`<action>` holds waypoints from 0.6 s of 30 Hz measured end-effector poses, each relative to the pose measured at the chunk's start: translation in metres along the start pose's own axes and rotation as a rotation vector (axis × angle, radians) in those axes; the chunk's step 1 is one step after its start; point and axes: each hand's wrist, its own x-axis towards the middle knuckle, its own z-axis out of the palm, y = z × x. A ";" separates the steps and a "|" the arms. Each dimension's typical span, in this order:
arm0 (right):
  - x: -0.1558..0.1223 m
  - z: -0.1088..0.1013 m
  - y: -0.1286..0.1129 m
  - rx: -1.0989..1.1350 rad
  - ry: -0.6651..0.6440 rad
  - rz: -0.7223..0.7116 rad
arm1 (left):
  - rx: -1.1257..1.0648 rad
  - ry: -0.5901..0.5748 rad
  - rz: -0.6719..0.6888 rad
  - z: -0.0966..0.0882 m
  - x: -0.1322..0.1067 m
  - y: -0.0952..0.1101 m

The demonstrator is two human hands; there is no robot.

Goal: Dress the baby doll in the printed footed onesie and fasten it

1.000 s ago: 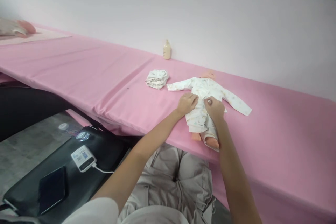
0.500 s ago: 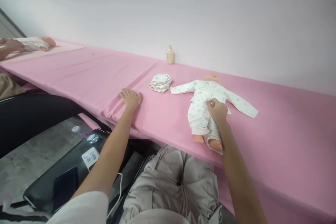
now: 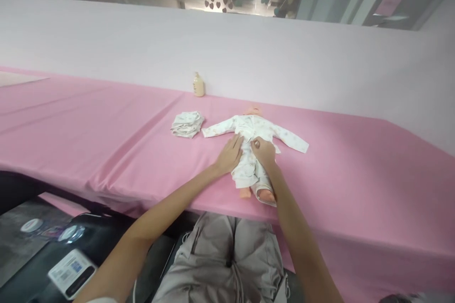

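A baby doll [image 3: 245, 192] lies face up at the table's front half, dressed in a white patterned long-sleeved top [image 3: 261, 126] and matching trousers [image 3: 245, 173]. Its sleeves stretch out to both sides, and its feet show at the trouser ends. My left hand [image 3: 230, 155] rests along the doll's left-hand side at the waist, fingers stretched out on the cloth. Closed in a pinch, my right hand [image 3: 264, 152] grips the trousers' cloth at the waist; the exact fold is hidden. A folded stack of patterned cloth [image 3: 187, 124] lies left of the doll.
A pump-style bottle [image 3: 198, 85] of pale yellow liquid stands against the white wall [image 3: 142, 47]. Pink sheeting covers the table [image 3: 355, 175]. At lower left, a black chair [image 3: 35, 265] carries plastic bottles [image 3: 71, 233] and a white box [image 3: 73, 272].
My left hand has left the tabletop and come right onto the doll's waist. My right hand stays closed at the waist. The view has swung right, dropping the neighbouring person's hand from sight.
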 end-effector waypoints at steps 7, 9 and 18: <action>-0.001 -0.003 -0.001 0.013 -0.011 0.001 | -0.014 0.247 0.056 0.017 0.029 -0.016; -0.001 -0.002 -0.001 0.016 -0.002 -0.009 | -0.003 0.244 0.043 0.018 0.025 -0.020; 0.005 -0.004 0.012 0.497 0.296 0.230 | -0.394 0.365 -0.110 0.014 0.021 -0.012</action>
